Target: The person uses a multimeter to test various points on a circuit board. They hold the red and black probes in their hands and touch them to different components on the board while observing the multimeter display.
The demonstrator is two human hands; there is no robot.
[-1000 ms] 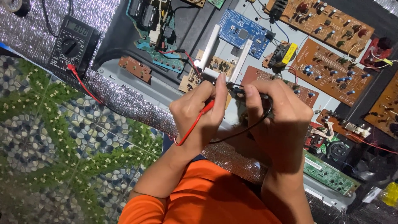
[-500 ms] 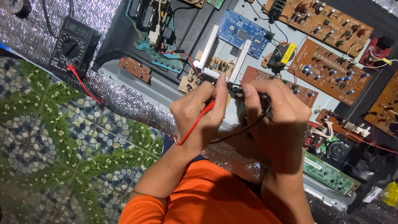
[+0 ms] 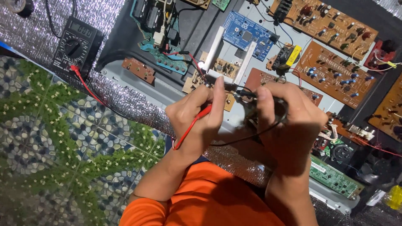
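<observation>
My left hand [image 3: 197, 119] grips a red multimeter probe [image 3: 200, 115], its red lead looping below the wrist. My right hand [image 3: 289, 125] grips a black probe [image 3: 248, 95], whose black lead [image 3: 251, 136] runs under both hands. Both probe tips point at a small tan circuit board [image 3: 222, 67] lying between two white plastic bars [image 3: 214, 48]. The tips themselves are hidden behind my fingers. A black multimeter [image 3: 76, 45] sits at the upper left with the red lead [image 3: 90, 90] plugged in.
A blue circuit board [image 3: 247, 33] lies beyond the white bars. Several brown boards [image 3: 331, 71] with capacitors fill the right side, a green board [image 3: 335, 178] lies lower right. Silver foil matting [image 3: 125, 100] edges a pebble-and-leaf patterned floor [image 3: 54, 142]. My knee wears orange cloth [image 3: 209, 201].
Both hands have stayed almost still on the probes over the small board; only slight finger shifts show.
</observation>
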